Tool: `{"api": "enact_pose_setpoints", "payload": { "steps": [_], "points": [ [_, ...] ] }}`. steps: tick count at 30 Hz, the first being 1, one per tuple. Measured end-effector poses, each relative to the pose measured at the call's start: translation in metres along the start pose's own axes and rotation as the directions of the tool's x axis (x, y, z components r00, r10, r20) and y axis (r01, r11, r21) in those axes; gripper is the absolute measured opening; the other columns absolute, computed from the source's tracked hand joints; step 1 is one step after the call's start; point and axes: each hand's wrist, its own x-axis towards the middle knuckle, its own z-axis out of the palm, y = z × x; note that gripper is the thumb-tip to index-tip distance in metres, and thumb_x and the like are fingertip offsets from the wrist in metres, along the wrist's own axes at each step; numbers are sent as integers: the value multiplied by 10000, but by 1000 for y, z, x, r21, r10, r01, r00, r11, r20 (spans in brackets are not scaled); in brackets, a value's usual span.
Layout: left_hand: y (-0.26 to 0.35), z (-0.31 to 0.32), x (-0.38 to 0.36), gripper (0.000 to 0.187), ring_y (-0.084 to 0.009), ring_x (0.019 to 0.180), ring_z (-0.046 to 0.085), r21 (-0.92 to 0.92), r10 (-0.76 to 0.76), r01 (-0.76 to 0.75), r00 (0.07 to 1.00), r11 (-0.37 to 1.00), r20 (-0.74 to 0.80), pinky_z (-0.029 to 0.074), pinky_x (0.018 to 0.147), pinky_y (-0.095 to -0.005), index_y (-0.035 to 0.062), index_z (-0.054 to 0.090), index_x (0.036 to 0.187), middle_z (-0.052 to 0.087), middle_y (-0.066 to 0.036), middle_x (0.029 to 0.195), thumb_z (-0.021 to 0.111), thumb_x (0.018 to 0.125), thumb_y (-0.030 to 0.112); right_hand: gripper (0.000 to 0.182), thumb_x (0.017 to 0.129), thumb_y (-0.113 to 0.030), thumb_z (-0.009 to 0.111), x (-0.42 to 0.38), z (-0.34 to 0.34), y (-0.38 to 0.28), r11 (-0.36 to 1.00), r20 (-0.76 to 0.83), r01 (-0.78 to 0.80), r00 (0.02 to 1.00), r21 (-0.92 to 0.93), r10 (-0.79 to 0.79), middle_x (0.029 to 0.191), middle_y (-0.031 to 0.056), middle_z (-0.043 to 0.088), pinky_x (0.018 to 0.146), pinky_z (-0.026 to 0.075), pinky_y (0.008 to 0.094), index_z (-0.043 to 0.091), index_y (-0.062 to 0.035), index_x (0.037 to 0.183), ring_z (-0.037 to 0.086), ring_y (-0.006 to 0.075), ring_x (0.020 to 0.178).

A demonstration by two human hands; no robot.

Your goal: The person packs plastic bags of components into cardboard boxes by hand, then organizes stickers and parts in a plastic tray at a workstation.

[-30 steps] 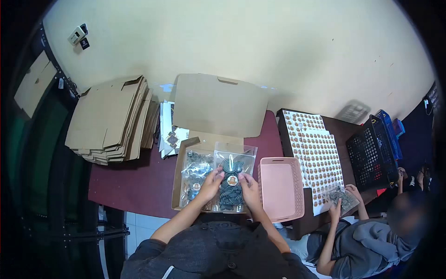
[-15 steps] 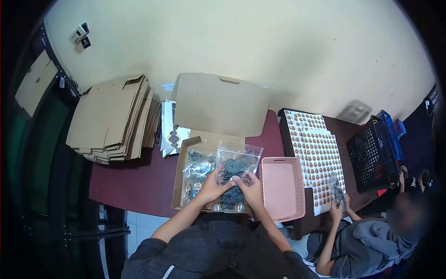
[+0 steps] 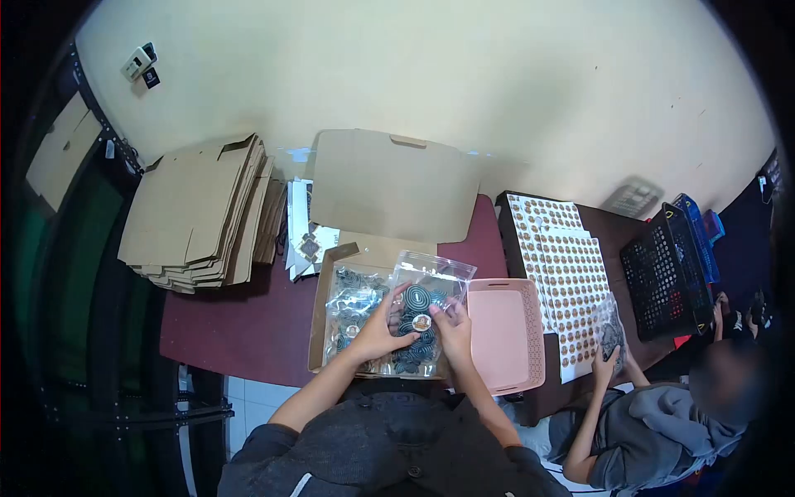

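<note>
A clear plastic bag (image 3: 416, 302) of dark, spiral-shaped coils lies between my hands, over the right part of an open cardboard box (image 3: 317, 331). A round sticker (image 3: 421, 323) shows on its front. My left hand (image 3: 383, 330) grips the bag's left side, thumb pointing at the sticker. My right hand (image 3: 453, 331) holds the right edge, its thumb and fingers on the plastic. Another filled bag (image 3: 352, 302), also with a round sticker, rests in the left part of the box.
Flattened cardboard boxes (image 3: 186, 199) are stacked at left. Right of the box stands a pink basket (image 3: 503, 335), then sticker sheets (image 3: 575, 290) and a black crate (image 3: 662, 273). A co-worker (image 3: 654, 422) at the right holds another bag (image 3: 611, 335).
My right thumb has moved off the sticker, which now shows fully. The bag has shifted slightly right. The co-worker's bag is held a little higher and turned.
</note>
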Motion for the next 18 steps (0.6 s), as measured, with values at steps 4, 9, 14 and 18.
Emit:
{"api": "enact_pose_setpoints", "payload": {
  "steps": [4,9,14,18],
  "points": [
    [-13,-4,2,726,-164,1023,524,-92,31,-27,999,995,41,432,861,-284,39,294,1338,522,-115,1140,702,739,73,230,851,-86,589,7,-14,-8,993,2,48,999,112,-49,960,67,610,722,464,244,553,10,1057,573,111,806],
    [-8,-6,5,128,-118,841,579,-119,135,-173,952,978,-276,446,799,-258,9,618,826,630,-67,865,695,774,97,142,839,-87,609,-8,-3,-19,977,152,40,988,-209,-8,865,44,631,736,451,224,640,13,935,571,100,802],
    [-12,-8,-1,125,-96,782,576,35,186,-185,924,982,-335,449,751,-248,12,619,835,637,-46,803,690,778,99,159,828,-74,629,-12,4,-24,959,248,174,962,-225,-117,888,31,614,696,437,208,636,28,950,547,77,778],
    [-12,-9,-2,174,-112,808,593,94,208,-189,940,977,-269,450,768,-257,-10,630,908,655,-61,843,616,846,151,212,853,-163,611,-7,-5,-23,974,190,-5,981,-227,49,863,36,633,712,438,218,646,24,946,553,86,803]
  ]
}}
